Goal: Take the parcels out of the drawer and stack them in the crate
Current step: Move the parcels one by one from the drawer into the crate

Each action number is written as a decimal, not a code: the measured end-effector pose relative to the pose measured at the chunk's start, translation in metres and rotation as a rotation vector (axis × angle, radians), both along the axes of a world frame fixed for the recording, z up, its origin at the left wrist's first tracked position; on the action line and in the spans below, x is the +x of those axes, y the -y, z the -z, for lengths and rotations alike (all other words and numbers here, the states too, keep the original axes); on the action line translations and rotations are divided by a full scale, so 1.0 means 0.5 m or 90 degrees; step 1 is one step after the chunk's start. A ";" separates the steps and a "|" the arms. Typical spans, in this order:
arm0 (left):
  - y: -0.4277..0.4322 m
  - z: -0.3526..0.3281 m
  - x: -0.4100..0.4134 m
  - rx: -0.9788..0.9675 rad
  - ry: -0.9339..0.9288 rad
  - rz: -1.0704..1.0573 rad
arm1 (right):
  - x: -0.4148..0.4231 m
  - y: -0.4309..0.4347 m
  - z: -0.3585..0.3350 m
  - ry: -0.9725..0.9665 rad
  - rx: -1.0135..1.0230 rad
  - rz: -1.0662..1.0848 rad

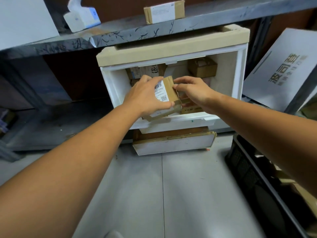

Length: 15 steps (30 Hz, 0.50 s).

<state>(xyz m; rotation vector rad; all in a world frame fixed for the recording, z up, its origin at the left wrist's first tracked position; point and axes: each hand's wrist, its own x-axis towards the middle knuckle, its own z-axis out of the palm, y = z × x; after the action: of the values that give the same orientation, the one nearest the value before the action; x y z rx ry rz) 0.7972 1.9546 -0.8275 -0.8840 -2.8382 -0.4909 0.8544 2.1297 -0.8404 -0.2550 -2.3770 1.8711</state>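
Note:
A white drawer (171,121) stands pulled out under the grey shelf, with several cardboard parcels inside. My left hand (145,94) grips a brown parcel (169,93) with a white barcode label, thumb on its near edge and fingers over its far edge, tilted above the drawer's front. My right hand (193,91) pinches the right side of the same parcel. More parcels (202,67) lie deeper in the drawer, partly hidden by my hands. The black crate (243,167) sits on the floor at lower right, with parcels inside, under my right forearm.
A lower drawer (173,145) is slightly open beneath. On the grey shelf (120,35) above lie a labelled parcel (163,12) and a tissue pack (81,17). A large white printed box (283,71) leans at the right. Grey floor lies in front.

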 end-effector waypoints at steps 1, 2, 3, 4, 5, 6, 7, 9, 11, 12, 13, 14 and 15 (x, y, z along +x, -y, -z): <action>0.003 -0.006 0.014 0.015 0.009 -0.006 | 0.016 0.001 -0.008 -0.005 0.015 -0.004; 0.006 -0.011 0.028 0.032 0.020 -0.010 | 0.033 0.001 -0.016 -0.009 0.026 -0.011; 0.009 -0.016 0.040 0.049 0.031 -0.013 | 0.046 0.001 -0.023 -0.010 0.033 -0.017; 0.012 -0.018 0.050 0.062 0.042 -0.018 | 0.058 0.001 -0.029 -0.008 0.039 -0.023; 0.015 -0.019 0.059 0.073 0.053 -0.025 | 0.069 0.000 -0.032 -0.005 0.052 -0.026; 0.018 -0.021 0.068 0.086 0.066 -0.036 | 0.079 0.000 -0.034 -0.007 0.078 -0.027; 0.021 -0.023 0.075 0.104 0.083 -0.051 | 0.086 -0.001 -0.031 -0.014 0.118 -0.028; 0.024 -0.032 0.089 0.168 0.147 -0.085 | 0.103 -0.002 -0.020 -0.035 0.244 -0.032; 0.028 -0.042 0.101 0.240 0.251 -0.131 | 0.124 0.000 -0.007 -0.058 0.394 -0.041; 0.030 -0.046 0.106 0.266 0.309 -0.152 | 0.133 0.000 -0.002 -0.073 0.456 -0.055; 0.032 -0.051 0.111 0.285 0.364 -0.166 | 0.139 -0.001 0.001 -0.089 0.504 -0.072; 0.034 -0.056 0.117 0.298 0.411 -0.174 | 0.146 -0.003 0.001 -0.110 0.544 -0.090; 0.037 -0.061 0.121 0.310 0.450 -0.180 | 0.149 -0.006 0.002 -0.133 0.585 -0.106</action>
<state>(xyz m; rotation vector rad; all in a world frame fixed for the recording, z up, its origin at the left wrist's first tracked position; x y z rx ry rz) 0.8578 1.9363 -0.7970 -0.2287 -3.0780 -1.6241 0.9289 2.1328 -0.8415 0.2150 -2.8385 0.6253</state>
